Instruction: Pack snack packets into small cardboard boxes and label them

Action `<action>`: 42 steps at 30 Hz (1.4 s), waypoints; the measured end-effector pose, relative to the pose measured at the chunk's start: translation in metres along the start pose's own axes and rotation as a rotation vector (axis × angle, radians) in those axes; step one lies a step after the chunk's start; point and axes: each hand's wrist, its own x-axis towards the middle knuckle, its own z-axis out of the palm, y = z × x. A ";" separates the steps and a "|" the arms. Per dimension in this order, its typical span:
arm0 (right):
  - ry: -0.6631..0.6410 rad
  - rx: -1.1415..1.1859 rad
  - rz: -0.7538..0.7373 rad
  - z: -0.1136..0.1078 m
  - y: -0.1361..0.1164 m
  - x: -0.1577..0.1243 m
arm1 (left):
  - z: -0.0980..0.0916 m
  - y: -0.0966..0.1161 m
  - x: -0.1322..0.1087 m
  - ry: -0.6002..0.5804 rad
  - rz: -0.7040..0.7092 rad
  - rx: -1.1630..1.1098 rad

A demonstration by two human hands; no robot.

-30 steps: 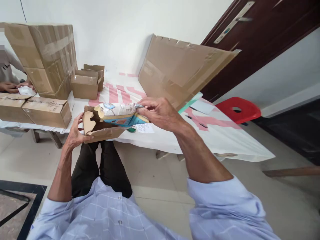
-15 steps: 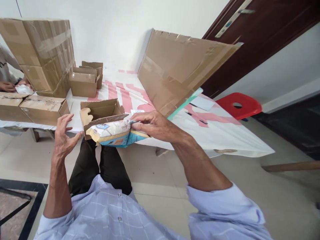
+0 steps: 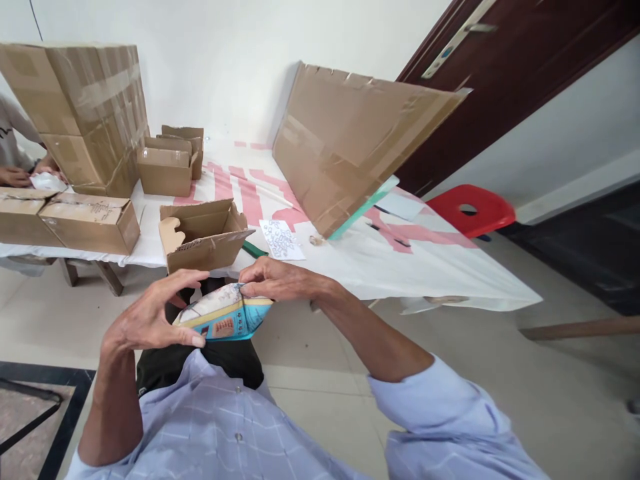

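Observation:
Between my hands, in front of the table edge, is a printed plastic bag [image 3: 233, 320], white on top with a yellow band and a blue side. My right hand [image 3: 273, 279] pinches its upper right part between thumb and fingers. My left hand [image 3: 155, 313] curves round its left end, thumb against the front and fingers over the top; the far fingertips are partly hidden. Just beyond the bag stands an open cardboard box [image 3: 215, 250] at the table's edge, its flap up and nothing visible inside.
A white sheet of small stickers [image 3: 283, 240] and a green object [image 3: 254, 249] lie right of the box. Closed cartons [image 3: 90, 220], smaller open boxes [image 3: 165, 172] and a tall carton stack [image 3: 95, 113] stand left. A cardboard panel [image 3: 350, 147] leans behind. Another person's hands [image 3: 15, 177] show far left.
The bag has moved back from the box toward my body, in my right hand. My left hand has come right and closed round its left end. The sticker sheet is now uncovered.

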 end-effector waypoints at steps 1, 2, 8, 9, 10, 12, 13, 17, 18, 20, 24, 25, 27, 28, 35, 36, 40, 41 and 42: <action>-0.019 0.006 -0.003 0.001 0.002 0.002 | 0.006 -0.001 0.001 -0.047 -0.016 0.022; -0.033 0.007 -0.005 0.003 0.004 0.004 | 0.013 -0.002 0.002 -0.091 -0.033 0.056; -0.044 -0.034 0.065 0.006 0.011 0.010 | 0.050 -0.007 0.003 -0.263 -0.139 0.218; -0.047 -0.042 0.075 0.006 0.012 0.010 | 0.054 -0.009 0.003 -0.282 -0.153 0.221; -0.049 -0.052 0.081 0.005 0.011 0.011 | 0.058 -0.011 0.003 -0.295 -0.163 0.221; -0.055 -0.077 0.085 0.003 0.010 0.011 | 0.063 -0.015 0.003 -0.292 -0.167 0.217; -0.062 -0.089 0.087 0.002 0.009 0.011 | 0.066 -0.017 0.004 -0.274 -0.163 0.212; -0.084 -0.085 0.090 -0.005 0.006 0.008 | 0.074 -0.022 0.007 -0.176 -0.168 0.174; -0.077 -0.064 0.085 -0.007 0.006 0.007 | 0.074 -0.022 0.009 -0.163 -0.182 0.150; -0.027 0.000 0.060 -0.011 0.009 0.004 | 0.074 -0.022 0.011 -0.157 -0.217 0.067; 0.197 0.245 -0.086 -0.012 0.025 0.002 | 0.070 -0.023 0.013 -0.106 -0.246 -0.206; 0.260 0.332 -0.142 -0.010 0.029 0.002 | 0.070 -0.024 0.012 -0.069 -0.251 -0.283; 0.359 0.493 -0.245 0.000 0.037 0.004 | 0.070 -0.026 0.012 0.005 -0.275 -0.444; 0.386 0.553 -0.284 0.005 0.039 0.006 | 0.071 -0.027 0.011 0.032 -0.293 -0.529; 0.530 0.686 -0.256 0.039 0.035 0.022 | 0.083 -0.028 0.011 0.114 -0.358 -0.823; 0.577 0.671 -0.230 0.040 0.035 0.025 | 0.086 -0.028 0.011 0.126 -0.358 -0.830; 0.697 0.585 -0.185 0.039 0.034 0.032 | 0.095 -0.026 0.016 0.150 -0.368 -0.827; 0.718 0.539 -0.194 0.037 0.031 0.033 | 0.096 -0.026 0.017 0.154 -0.374 -0.826; 0.757 0.474 -0.218 0.035 0.026 0.033 | 0.096 -0.026 0.017 0.157 -0.383 -0.827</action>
